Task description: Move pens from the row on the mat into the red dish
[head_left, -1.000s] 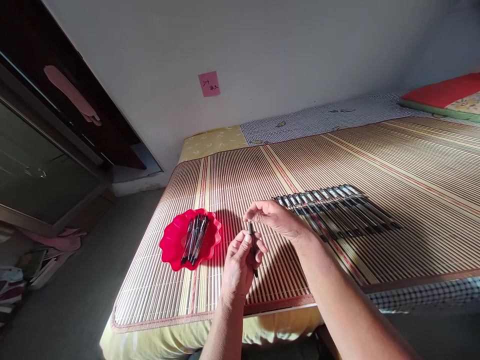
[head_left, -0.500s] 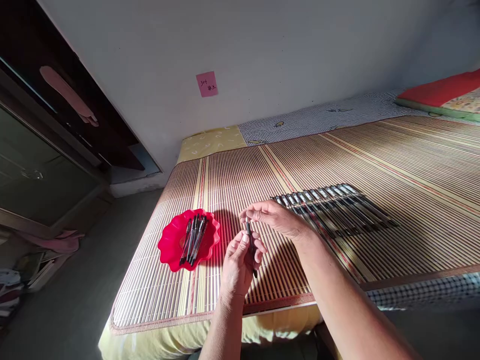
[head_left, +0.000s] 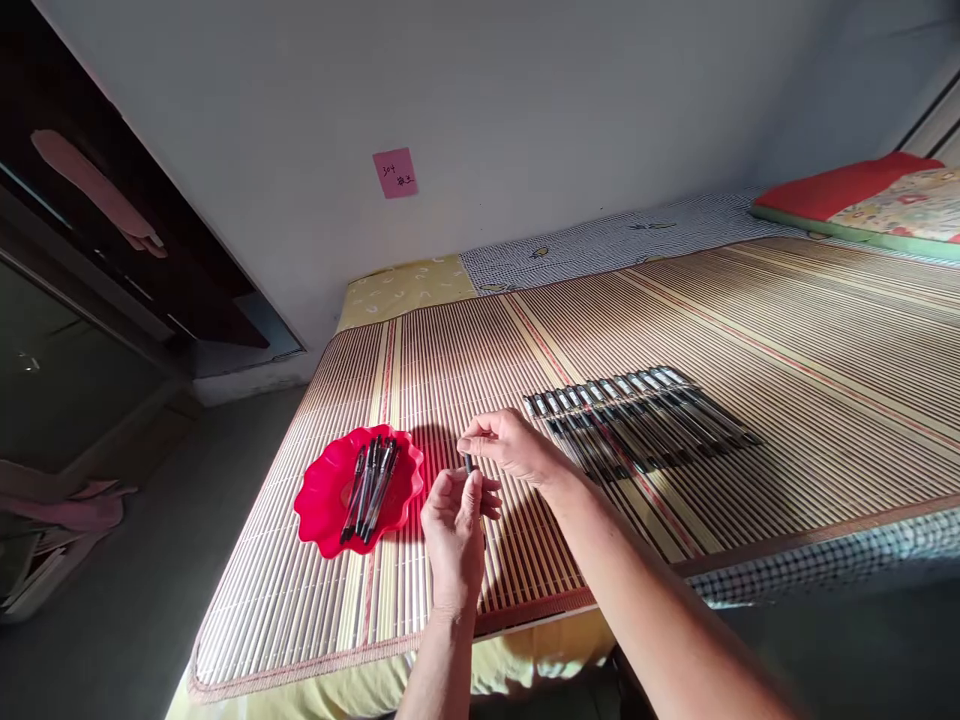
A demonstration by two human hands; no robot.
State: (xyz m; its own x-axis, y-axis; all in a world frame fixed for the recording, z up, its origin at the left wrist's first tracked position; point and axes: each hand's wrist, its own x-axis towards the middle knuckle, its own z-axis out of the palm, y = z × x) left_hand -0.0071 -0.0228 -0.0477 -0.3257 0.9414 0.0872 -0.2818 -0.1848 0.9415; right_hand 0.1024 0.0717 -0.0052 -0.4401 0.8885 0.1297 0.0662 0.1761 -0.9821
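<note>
My left hand [head_left: 456,530] is closed around a dark pen [head_left: 469,464], thumb pressed on its side; most of the barrel is hidden by the fingers. At the pen's upper end, the fingertips of my right hand [head_left: 510,445] are pinched together on it. To the left of my hands lies a red scalloped plate [head_left: 319,505] with several black-capped clear pens [head_left: 373,490] in it. On the right, a row of several pens [head_left: 645,420] lies side by side on the striped mat [head_left: 450,370].
The mat covers a bed against a white wall [head_left: 562,100] with a pink paper note [head_left: 394,173]. Folded red and floral bedding [head_left: 862,195] lies at the back right. The mat's front edge [head_left: 300,668] is close to my forearms. A dark door [head_left: 90,180] stands at left.
My right fingers have come down from hovering open above the pen to pinching its upper end. My left hand still grips the pen. The whole view has shifted slightly.
</note>
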